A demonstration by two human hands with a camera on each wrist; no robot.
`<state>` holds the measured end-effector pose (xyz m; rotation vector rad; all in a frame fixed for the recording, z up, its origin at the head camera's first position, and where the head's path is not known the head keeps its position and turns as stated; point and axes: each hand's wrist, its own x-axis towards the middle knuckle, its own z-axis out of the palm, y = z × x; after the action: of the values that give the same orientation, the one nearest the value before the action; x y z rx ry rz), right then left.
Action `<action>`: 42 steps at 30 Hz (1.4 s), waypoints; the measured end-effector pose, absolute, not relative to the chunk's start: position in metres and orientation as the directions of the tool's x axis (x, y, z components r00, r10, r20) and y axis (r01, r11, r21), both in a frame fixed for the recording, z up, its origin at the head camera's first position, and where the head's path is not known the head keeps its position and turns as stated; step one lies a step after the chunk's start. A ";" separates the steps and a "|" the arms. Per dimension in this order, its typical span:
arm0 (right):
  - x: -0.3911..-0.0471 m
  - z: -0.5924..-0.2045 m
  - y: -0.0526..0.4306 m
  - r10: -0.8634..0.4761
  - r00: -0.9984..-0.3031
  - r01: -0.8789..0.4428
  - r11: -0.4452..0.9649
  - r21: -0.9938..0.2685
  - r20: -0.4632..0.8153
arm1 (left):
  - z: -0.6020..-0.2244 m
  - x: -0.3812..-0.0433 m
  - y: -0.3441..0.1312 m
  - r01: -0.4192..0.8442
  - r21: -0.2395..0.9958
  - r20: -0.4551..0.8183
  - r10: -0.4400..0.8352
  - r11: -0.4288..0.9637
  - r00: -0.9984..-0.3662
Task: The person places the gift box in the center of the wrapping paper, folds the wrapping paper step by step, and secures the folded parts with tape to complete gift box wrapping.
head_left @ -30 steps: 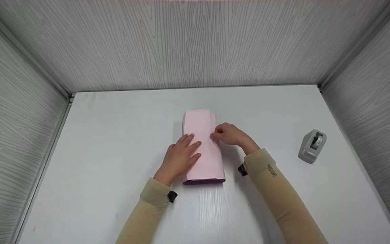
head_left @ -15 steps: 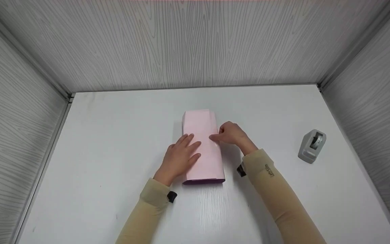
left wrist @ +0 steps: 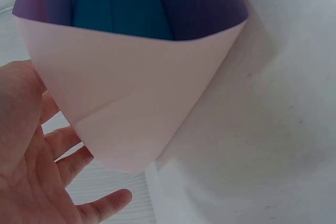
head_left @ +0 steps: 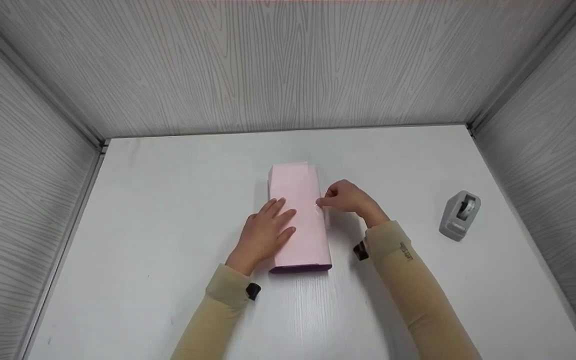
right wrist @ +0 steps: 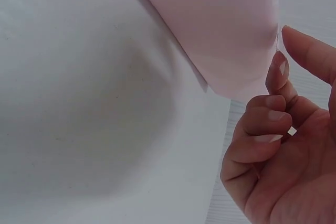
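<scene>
On the white table lies a long bundle wrapped in pale pink paper (head_left: 300, 240), with a lengthwise overlap near its right side. Through its open near end, the left wrist view shows a purple inner face and a teal box (left wrist: 121, 6) inside. My left hand (head_left: 260, 235) rests on the bundle's left side with fingers spread. My right hand (head_left: 346, 197) is at the right edge, its thumb tip touching the paper and its other fingers curled. A small shiny spot, perhaps clear tape, shows by that thumb. In the right wrist view, thumb and index tips are slightly apart.
A grey tape dispenser (head_left: 459, 216) stands at the right side of the white table (head_left: 168, 200). Wood-grain panels (head_left: 288, 65) close off the back and both sides. Both forearms wear beige sleeves (head_left: 413, 280) and black wrist straps.
My right thumb has slid a little to the right, from the paper's top face to its right edge. The left hand and the bundle have barely moved.
</scene>
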<state>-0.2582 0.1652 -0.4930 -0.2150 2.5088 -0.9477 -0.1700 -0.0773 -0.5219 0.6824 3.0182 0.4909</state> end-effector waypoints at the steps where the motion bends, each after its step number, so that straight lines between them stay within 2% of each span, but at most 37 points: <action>1: -0.258 -0.493 0.166 -0.298 -0.886 0.014 0.750 -0.661 -0.357 | -0.522 -0.170 -0.077 0.418 0.301 0.058 0.421 0.857 -0.905; 11: -0.257 -0.497 0.170 -0.365 -0.829 0.029 0.729 -0.684 -0.423 | -0.521 -0.170 -0.077 0.417 0.296 0.049 0.422 0.859 -0.905; 21: -0.262 -0.487 0.168 -0.375 -0.764 0.152 0.686 -0.711 -0.525 | -0.520 -0.170 -0.076 0.401 0.293 0.028 0.411 0.868 -0.911; 32: -0.262 -0.485 0.155 -0.269 -0.777 0.271 0.673 -0.688 -0.569 | -0.519 -0.169 -0.076 0.393 0.300 0.021 0.406 0.869 -0.914; 42: -0.260 -0.481 0.149 -0.253 -0.781 0.290 0.664 -0.689 -0.572 | -0.518 -0.169 -0.077 0.404 0.291 0.036 0.412 0.867 -0.911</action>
<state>-0.2604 0.1490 -0.4810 0.0290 2.2217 -1.0715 -0.1693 -0.0768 -0.5182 0.6572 3.0092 0.4599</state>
